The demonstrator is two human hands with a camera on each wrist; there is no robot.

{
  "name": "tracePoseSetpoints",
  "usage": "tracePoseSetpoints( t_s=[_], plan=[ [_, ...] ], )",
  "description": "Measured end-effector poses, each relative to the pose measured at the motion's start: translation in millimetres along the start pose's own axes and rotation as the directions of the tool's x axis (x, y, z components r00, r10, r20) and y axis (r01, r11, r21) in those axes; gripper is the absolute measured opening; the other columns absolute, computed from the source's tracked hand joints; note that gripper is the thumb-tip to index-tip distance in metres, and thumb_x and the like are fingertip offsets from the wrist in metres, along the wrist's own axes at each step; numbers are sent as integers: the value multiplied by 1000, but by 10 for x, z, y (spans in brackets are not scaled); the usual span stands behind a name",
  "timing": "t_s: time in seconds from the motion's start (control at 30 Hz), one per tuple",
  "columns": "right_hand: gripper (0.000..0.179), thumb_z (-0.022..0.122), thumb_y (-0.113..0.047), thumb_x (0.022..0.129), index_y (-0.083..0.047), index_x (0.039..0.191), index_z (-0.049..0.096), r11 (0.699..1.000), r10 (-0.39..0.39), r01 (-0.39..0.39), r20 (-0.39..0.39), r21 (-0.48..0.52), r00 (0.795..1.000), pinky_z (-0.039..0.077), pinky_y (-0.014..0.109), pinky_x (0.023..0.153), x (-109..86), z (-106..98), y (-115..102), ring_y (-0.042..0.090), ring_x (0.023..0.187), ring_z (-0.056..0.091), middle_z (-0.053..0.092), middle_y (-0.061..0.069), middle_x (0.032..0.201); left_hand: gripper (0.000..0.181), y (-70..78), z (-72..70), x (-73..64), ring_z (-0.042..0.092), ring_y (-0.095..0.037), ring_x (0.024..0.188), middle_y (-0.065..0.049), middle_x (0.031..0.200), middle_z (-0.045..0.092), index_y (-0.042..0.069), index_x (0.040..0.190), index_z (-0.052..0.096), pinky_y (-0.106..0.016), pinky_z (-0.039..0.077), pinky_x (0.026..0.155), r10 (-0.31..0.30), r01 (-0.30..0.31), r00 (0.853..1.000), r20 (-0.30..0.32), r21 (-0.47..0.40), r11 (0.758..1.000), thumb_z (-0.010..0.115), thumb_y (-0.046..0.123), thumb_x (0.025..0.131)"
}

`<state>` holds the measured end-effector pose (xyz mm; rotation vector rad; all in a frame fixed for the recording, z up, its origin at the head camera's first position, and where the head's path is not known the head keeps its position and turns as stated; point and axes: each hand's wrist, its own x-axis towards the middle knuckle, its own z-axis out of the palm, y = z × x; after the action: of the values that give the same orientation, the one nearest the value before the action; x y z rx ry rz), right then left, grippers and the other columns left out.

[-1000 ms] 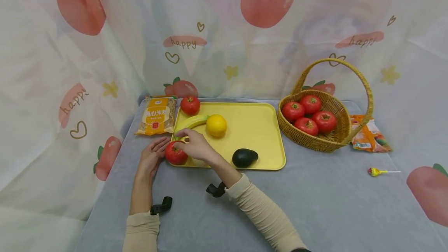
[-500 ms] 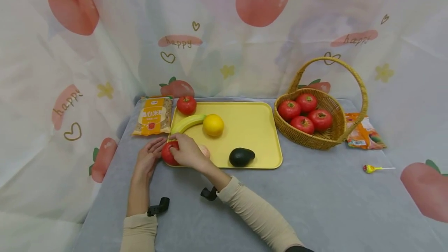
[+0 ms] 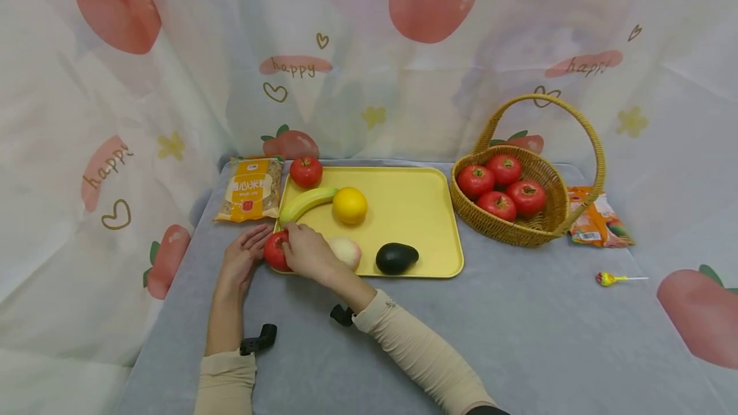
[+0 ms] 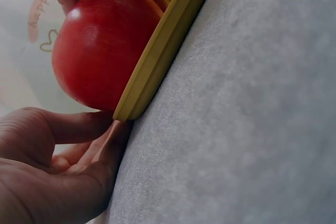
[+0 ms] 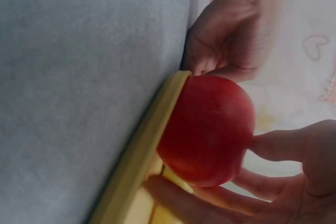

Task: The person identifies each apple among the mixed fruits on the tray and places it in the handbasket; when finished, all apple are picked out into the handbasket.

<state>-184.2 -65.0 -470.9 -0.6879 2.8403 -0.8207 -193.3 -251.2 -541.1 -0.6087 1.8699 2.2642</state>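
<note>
In the head view, my right hand point(image 3: 308, 250) reaches across the near-left corner of the yellow tray point(image 3: 415, 210) and grips a red round fruit point(image 3: 275, 251). The right wrist view shows the thumb against the smooth red fruit point(image 5: 210, 129), fingers around its far side. My left hand point(image 3: 239, 260) lies just outside that corner, fingers loosely extended. Its thumb and fingertips touch the tray rim point(image 4: 149, 61) beside the fruit point(image 4: 102, 51). A banana point(image 3: 305, 202), a lemon-yellow round fruit point(image 3: 350, 205), a pale peach-like fruit point(image 3: 347, 252) and an avocado point(image 3: 396, 258) lie on the tray.
Another red fruit point(image 3: 305, 172) sits at the tray's far-left corner, beside an orange food packet point(image 3: 249, 189). Right of the tray stands a wicker basket point(image 3: 501, 230) holding several red fruits. Behind it lies an orange snack bag point(image 3: 601, 221), with a lollipop point(image 3: 611, 279) nearer.
My right hand has settled lower and closer around the red fruit, uncovering more of the pale fruit. The view has shifted slightly. My left hand stays at the tray corner.
</note>
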Motion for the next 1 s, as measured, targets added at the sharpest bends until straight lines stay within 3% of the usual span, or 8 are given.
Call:
tracePoseSetpoints(
  t_s=[0.23, 0.5, 0.8, 1.0],
  plan=[
    [43, 60, -23, 104, -1, 141, 59, 990, 52, -51, -9, 129, 999, 56, 36, 91, 36, 50, 52, 24, 107, 68, 70, 15, 125, 77, 27, 2, -21, 56, -15, 136, -11, 158, 51, 10, 157, 45, -19, 53, 95, -7, 7, 1000, 10, 0, 1000, 46, -23, 88],
    [42, 67, -24, 100, -3, 137, 62, 957, 111, -105, -11, 269, 994, 54, 27, 77, 42, 36, 65, 18, 91, 64, 72, 10, 116, 77, 33, -6, -29, 56, -15, 136, -11, 158, 50, 11, 158, 45, -23, 49, 102, -10, 9, 1000, 15, 9, 1000, 47, -23, 88],
    [41, 71, -21, 95, -7, 133, 65, 929, 157, -146, -5, 341, 988, 52, 26, 77, 53, 47, 75, 15, 90, 62, 73, 6, 114, 76, 19, -36, -33, 58, -13, 133, -12, 158, 50, 9, 157, 45, -17, 52, 94, 9, -9, 1000, 25, 5, 1000, 45, -23, 88],
    [39, 71, -20, 95, -8, 132, 67, 920, 155, -131, -35, 370, 987, 53, 26, 79, 28, -8, 71, 16, 92, 62, 73, 6, 116, 76, 27, -15, -35, 61, -8, 123, -10, 154, 54, 8, 158, 44, -16, 52, 90, 1, -1, 1000, 18, 9, 1000, 43, -23, 88]
  ],
)
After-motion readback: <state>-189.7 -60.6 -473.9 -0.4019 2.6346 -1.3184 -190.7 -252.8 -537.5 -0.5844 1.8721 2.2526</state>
